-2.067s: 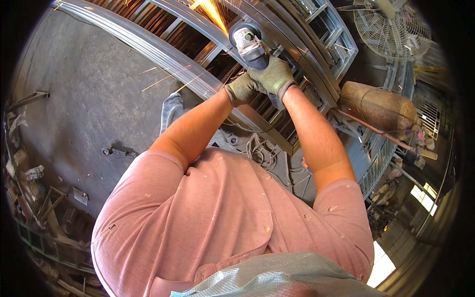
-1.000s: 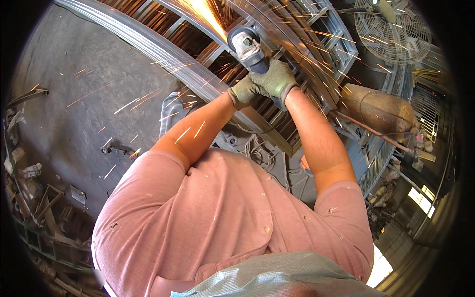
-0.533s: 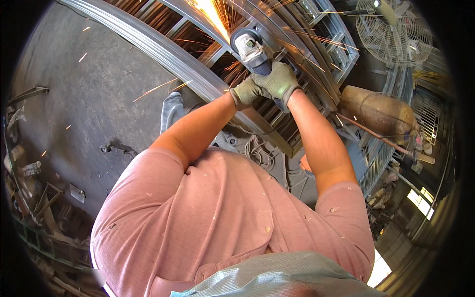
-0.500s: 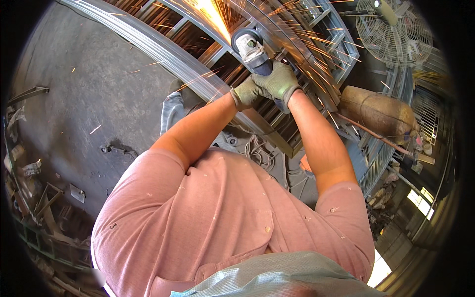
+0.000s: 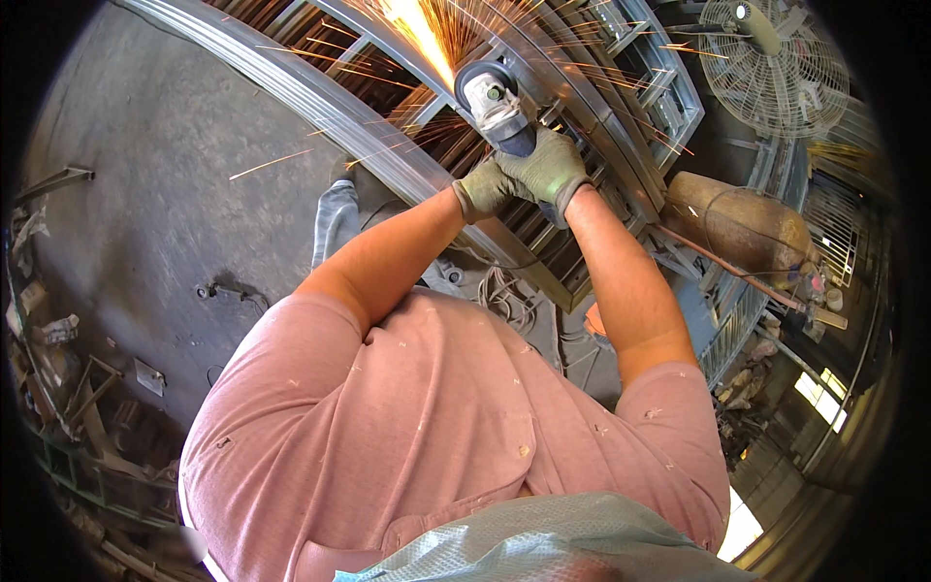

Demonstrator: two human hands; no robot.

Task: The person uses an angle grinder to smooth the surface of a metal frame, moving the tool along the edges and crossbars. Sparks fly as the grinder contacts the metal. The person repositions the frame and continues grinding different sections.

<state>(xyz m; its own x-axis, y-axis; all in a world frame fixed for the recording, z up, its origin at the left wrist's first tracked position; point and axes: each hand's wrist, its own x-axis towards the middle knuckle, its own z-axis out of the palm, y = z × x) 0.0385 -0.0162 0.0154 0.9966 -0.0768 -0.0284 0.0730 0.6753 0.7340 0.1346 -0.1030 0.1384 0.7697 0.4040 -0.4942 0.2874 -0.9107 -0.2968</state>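
Observation:
Both my hands wear greenish work gloves and hold one angle grinder (image 5: 499,109) out in front of me. My right hand (image 5: 549,165) wraps round its dark body. Close against it, my left hand (image 5: 485,188) is closed on the grinder too, its fingers partly hidden behind the right hand. The disc end touches a grey metal frame (image 5: 427,70), and a bright stream of sparks (image 5: 419,34) shoots off toward the far left. The exact contact point is hidden by the disc and the glare.
Long metal bars (image 5: 291,92) run along the frame's left side. At right lie a rusty gas cylinder (image 5: 737,218) and a standing fan (image 5: 773,73). Coiled cables (image 5: 506,296) rest on the floor near my feet. A second grinder-like tool (image 5: 228,291) lies on the left floor.
The grinder and both hands stay almost in place, shifted very slightly down. The spark stream continues, with its streaks spread differently.

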